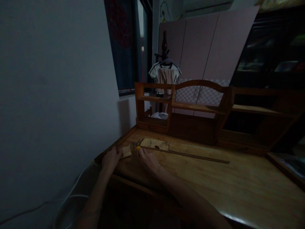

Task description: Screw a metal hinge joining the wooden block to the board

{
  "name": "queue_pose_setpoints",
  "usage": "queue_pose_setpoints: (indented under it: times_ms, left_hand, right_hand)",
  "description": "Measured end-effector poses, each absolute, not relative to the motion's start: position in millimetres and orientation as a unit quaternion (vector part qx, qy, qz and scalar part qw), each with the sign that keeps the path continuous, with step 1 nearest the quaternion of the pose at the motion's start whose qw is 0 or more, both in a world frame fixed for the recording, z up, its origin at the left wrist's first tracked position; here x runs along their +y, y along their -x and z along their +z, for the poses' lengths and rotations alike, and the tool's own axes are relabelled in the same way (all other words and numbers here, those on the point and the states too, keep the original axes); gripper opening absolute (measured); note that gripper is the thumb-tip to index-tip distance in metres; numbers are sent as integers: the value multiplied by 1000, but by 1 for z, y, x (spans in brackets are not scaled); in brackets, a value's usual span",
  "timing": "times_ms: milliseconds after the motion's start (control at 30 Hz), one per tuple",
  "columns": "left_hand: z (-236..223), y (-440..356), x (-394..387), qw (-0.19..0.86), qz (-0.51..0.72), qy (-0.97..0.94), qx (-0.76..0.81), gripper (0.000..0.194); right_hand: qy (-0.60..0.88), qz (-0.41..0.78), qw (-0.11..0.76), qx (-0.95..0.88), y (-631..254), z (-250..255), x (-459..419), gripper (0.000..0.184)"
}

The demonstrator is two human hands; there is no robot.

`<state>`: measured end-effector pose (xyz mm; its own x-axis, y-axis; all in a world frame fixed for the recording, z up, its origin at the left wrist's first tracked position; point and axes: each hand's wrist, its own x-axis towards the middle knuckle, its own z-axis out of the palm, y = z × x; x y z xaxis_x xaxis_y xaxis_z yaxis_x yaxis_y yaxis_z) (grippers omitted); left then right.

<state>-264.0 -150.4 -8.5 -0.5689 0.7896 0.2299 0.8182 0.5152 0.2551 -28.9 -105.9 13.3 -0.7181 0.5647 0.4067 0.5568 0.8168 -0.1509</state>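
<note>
On the wooden desk (190, 171), my left hand (111, 160) has its fingers closed at the left end of a small pale wood block (126, 151). My right hand (149, 161) is pinched around a small object with a yellow part (138, 148); the rest of it is hidden by the fingers. A long thin wooden strip (195, 156) runs rightward from near my right fingertips. Just behind it lies a flat, pale piece of wood (156, 144) with dark marks. Thin tangled dark bits (135, 143) lie between the block and that piece.
An open wooden shelf unit (195, 109) stands along the desk's back edge. The white wall (59, 79) borders the left side, with a white cable (76, 181) hanging below. Beyond are a shirt on a hanger (165, 74) and a pink cabinet (195, 51). The light is dim.
</note>
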Motion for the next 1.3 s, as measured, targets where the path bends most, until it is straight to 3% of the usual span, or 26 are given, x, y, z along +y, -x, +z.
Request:
queue_pose_setpoints:
  times_ms: [233,467,567,700,767,967,1133,1300]
  left_hand:
    - [27,218,-143,120,-247,488,-829,37]
    - [51,112,-104,34,-365,659,-657,33]
    - [31,69,-81,-27,-337,774,-536,41]
    - [4,32,-43,-97,-263,847,-451,77]
    - [-3,21,-24,-108,-237,858,-442,84]
    - [-7,6,16,-94,-213,850,-473,79]
    - [-3,4,25,-119,-204,855,-461,81]
    - [18,-18,19,-51,-214,877,-428,77]
  right_hand:
    - [294,28,207,-933,23,9,-124,30]
    - [321,85,293,-897,-64,29,-130,31]
    - [397,199,412,-796,-153,24,-141,26]
    - [513,290,391,-707,-278,6,-170,34]
    - [557,317,407,-651,-330,-3,-184,40]
    - [622,320,496,-514,-413,-19,-199,46]
    - [601,334,516,-511,-416,-23,-199,45]
    - [610,291,510,-531,-407,-21,-203,48]
